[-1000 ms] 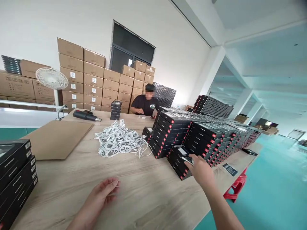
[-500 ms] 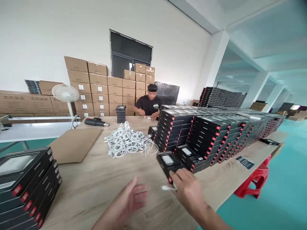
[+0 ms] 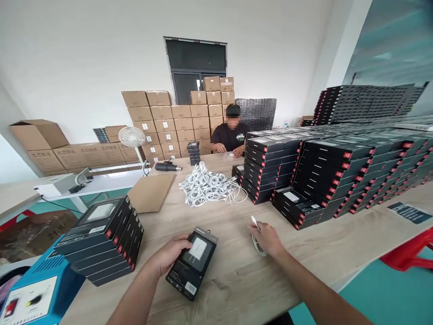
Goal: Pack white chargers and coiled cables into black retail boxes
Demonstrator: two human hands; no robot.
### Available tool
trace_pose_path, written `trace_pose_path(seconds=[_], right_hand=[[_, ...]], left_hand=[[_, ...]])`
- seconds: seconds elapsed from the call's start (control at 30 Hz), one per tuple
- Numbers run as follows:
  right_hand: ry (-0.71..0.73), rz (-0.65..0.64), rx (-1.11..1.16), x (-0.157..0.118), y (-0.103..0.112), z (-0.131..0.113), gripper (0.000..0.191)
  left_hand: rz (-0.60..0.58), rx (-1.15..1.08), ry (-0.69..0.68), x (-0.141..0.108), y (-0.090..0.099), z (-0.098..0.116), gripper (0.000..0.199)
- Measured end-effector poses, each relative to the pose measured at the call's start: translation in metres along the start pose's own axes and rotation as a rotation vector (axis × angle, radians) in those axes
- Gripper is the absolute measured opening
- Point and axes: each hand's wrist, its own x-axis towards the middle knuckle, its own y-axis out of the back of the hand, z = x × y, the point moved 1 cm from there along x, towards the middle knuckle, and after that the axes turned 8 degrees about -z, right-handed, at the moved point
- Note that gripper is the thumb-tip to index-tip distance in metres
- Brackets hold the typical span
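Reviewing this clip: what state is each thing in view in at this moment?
left hand: gripping the box
black charger box: held low over the table, window facing up
right hand: holding the cable
white cable: looped, plug end pointing up
cable heap: loose and tangled
cardboard sheet: lying flat
far-left carton: flaps open

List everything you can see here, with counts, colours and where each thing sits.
stacked boxes: many, black with red marks, table's right side
front stack of boxes: one, black, table's left front
tangled cables: one pile, white, mid-table
cardboard sheet: one, brown, left of cables
heat gun: one, black, far table edge
cartons: many, brown, stacked along the back wall
fan: one, white, behind the table
machine: one, blue, bottom left
stool: one, red, right of the table
co-worker: one, black shirt, across the table
left hand: holds a black box
right hand: holds a white cable
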Motion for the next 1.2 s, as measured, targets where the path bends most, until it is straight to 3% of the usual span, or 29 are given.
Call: trace_pose_path(seconds=[0.03,0.1,0.2,0.3,0.37,0.53,0.63,0.73,0.83,1.03,1.13,1.2], right_hand=[[0.008,0.062,-0.044,0.001,0.001,0.001,0.02],[0.059,0.214,-0.191,-0.004,0.001,-0.005,0.029],[0.236,0.297,-0.338,-0.017,-0.008,-0.03,0.035],[0.352,0.064,-0.121,-0.023,-0.028,-0.058,0.028],[0.295,-0.129,0.146,-0.022,-0.044,-0.073,0.028],[0.158,-0.5,0.798,-0.02,-0.067,-0.096,0.041],[0.125,-0.63,0.937,-0.021,-0.068,-0.102,0.054],[0.133,-0.664,0.911,-0.023,-0.067,-0.106,0.063],[0.147,-0.561,0.819,-0.026,-0.068,-0.111,0.061],[0.13,-0.22,0.744,-0.027,-0.071,-0.113,0.047],[0.271,-0.077,0.611,-0.028,-0.066,-0.108,0.06],[0.46,0.028,0.431,-0.03,-0.064,-0.108,0.055]], left_hand=[[0.013,0.114,-0.003,0.0,0.004,0.003,0.023],[0.066,0.256,-0.019,0.002,0.005,0.007,0.014],[0.207,0.367,-0.056,0.007,-0.01,0.006,0.03],[0.335,0.616,-0.041,0.009,-0.032,0.003,0.063],[0.324,0.746,-0.057,0.007,-0.044,0.003,0.074],[0.293,0.905,-0.361,-0.01,-0.049,0.015,0.077],[0.261,1.009,-0.493,-0.021,-0.047,0.021,0.078],[0.188,1.103,-0.575,-0.029,-0.049,0.024,0.079],[0.113,1.115,-0.606,-0.033,-0.053,0.026,0.085],[0.061,1.044,-0.554,-0.034,-0.051,0.033,0.087],[0.16,1.084,-0.553,-0.03,-0.046,0.028,0.084],[0.281,1.144,-0.562,-0.025,-0.045,0.022,0.082]])
